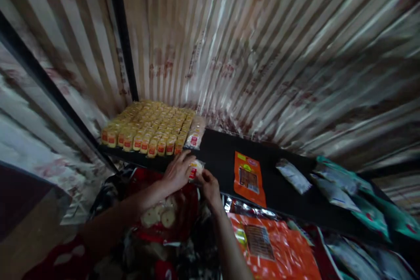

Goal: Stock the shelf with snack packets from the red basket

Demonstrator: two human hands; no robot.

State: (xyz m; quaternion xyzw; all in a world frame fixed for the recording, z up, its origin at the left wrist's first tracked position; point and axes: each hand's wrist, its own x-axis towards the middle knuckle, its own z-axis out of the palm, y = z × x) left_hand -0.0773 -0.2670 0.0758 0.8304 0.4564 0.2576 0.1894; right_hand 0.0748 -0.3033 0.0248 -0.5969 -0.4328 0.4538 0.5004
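Between my hands is a small clear packet [197, 169] with whitish contents and a red label, at the front edge of the black shelf [216, 151]. My left hand [178, 171] is closed on its left side. On its lower right, the fingers of my right hand [209, 187] pinch it. Just behind stands a row of similar white packets [196, 133]. Directly left of that row, many yellow packets [147, 124] with red labels stand in tight rows. Below my left hand, round pale pieces [159, 215] lie in a red container or bag [188, 216].
An orange pouch [249, 178] lies on the shelf to the right, then a white packet [294, 176] and several green-and-white packets [344, 188]. More orange pouches [278, 245] sit below the shelf edge. Dark metal posts [123, 30] and plastic-covered corrugated walls [229, 43] stand behind.
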